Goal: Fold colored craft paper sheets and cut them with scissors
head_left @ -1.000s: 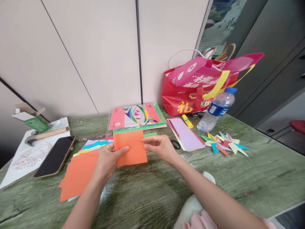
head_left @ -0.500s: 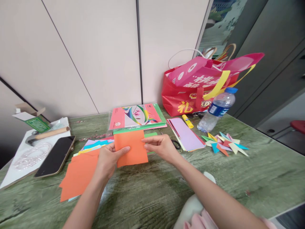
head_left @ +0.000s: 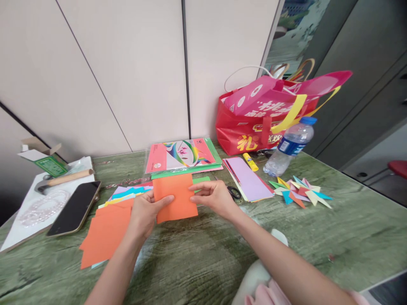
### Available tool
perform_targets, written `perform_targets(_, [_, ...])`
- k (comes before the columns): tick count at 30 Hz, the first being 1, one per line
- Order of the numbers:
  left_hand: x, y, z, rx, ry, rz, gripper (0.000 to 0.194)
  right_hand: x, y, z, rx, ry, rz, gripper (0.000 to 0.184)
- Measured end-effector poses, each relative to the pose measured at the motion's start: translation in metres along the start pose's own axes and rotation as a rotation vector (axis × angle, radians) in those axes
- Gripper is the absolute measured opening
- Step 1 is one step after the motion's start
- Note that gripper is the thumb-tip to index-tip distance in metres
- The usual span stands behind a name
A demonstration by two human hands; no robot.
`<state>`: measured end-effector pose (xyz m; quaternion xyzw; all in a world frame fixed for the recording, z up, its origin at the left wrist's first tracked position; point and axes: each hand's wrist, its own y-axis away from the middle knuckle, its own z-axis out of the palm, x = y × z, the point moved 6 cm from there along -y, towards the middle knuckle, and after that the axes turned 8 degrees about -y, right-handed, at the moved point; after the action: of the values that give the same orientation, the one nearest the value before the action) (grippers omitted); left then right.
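A square of orange paper [head_left: 176, 190] is held up above the table, facing me. My left hand [head_left: 144, 212] grips its left side, the thumb flat on the front and the other fingers behind. At the right edge, my right hand [head_left: 216, 199] has its thumb and forefinger on the paper, the other fingers curled. Beside my left hand lie several larger orange sheets [head_left: 106, 233], with blue, yellow and purple sheets [head_left: 127, 191] showing beyond them. Behind the held square, part of a green sheet [head_left: 202, 179] shows on the table.
Farther back are packaged coloured paper [head_left: 182, 154], a purple paper strip [head_left: 249, 178], black-handled scissors [head_left: 234, 193], a glue stick [head_left: 250, 162], a bottle [head_left: 289, 146] and a red bag [head_left: 235, 123]. A folded paper star [head_left: 302, 190] lies right; a phone [head_left: 74, 207] and hammer [head_left: 63, 180] left.
My right fingers have shifted very slightly along the right edge of the orange square. My left hand and the paper stay almost where they were.
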<state>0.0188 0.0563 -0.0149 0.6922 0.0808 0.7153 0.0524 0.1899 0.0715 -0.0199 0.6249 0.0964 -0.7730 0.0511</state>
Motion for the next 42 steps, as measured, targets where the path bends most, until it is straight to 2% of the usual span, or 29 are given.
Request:
perform_targets(6, [0.0,-0.001,-0.001,-0.079,-0.009,-0.022,0.044,0.002,-0.002,-0.003,0.016,0.016,0.001,0.03])
perform_targets(10, [-0.002,-0.003,-0.006,-0.114,-0.025,-0.047,0.038,0.004,-0.003,-0.006,0.021,0.012,0.011,0.03])
perform_targets(18, [-0.005,-0.007,-0.016,-0.011,-0.024,-0.043,0.022,0.006,-0.004,-0.007,0.024,0.001,0.052,0.03])
perform_targets(22, [-0.004,-0.007,-0.017,0.01,-0.001,-0.024,0.022,0.006,-0.004,-0.007,0.022,0.013,0.043,0.031])
perform_targets(28, [-0.001,-0.007,-0.019,-0.02,-0.019,-0.021,0.024,0.006,-0.003,-0.007,0.012,0.048,0.053,0.031])
perform_targets(37, [0.005,-0.007,-0.029,0.088,0.012,0.042,0.023,0.007,-0.002,-0.003,0.004,0.048,0.06,0.031])
perform_targets(42, [0.008,-0.006,-0.03,0.105,0.023,0.071,0.024,0.004,-0.001,-0.001,0.001,0.044,0.058,0.029])
